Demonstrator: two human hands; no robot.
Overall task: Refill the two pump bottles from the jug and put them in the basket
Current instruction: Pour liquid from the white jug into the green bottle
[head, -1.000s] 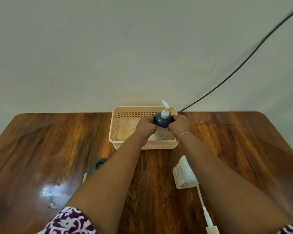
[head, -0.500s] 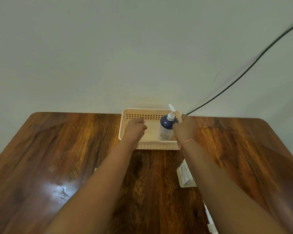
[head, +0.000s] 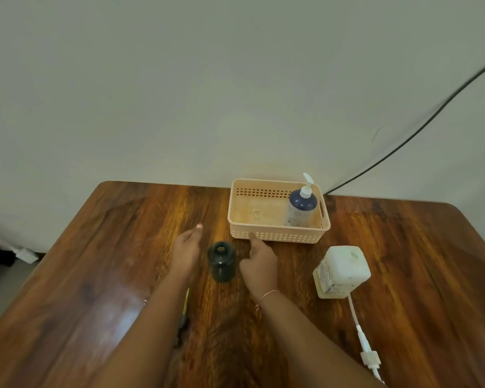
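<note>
Table [head: 403, 261]: bare wood, glossy. Basket [head: 277, 236]: at the far edge, one capped pump bottle [head: 301, 208] upright in its right end. Jug [head: 342, 271]: right of centre, white, with a pump tube [head: 361, 331] lying beside it; likely the heaviest item, best gripped around its square body. Dark bottle [head: 221, 261]: uncapped, upright between both hands, probably light, rigid, easily tipped; hold at the waist. Left hand [head: 186, 250] and right hand [head: 259, 264]: open, flanking it, gripping nothing.
</note>
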